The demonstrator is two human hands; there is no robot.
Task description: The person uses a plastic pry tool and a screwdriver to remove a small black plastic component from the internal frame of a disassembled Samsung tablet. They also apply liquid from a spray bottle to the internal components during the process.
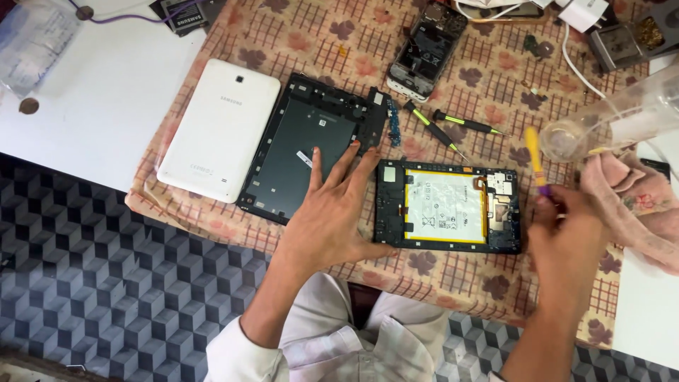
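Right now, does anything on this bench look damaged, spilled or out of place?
Nothing is spilled. The opened tablet lies with its battery bare, its white back cover set aside. The left hand lies on the black frame.

The person wears a white shirt, its sleeves [247, 350] rolled up, forearms bare.

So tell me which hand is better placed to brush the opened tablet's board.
Right, probably. The right hand already grips the yellow brush beside the opened tablet, near its circuit-board end. The left hand lies flat, fingers spread, on the dark frame panel and holds no tool.
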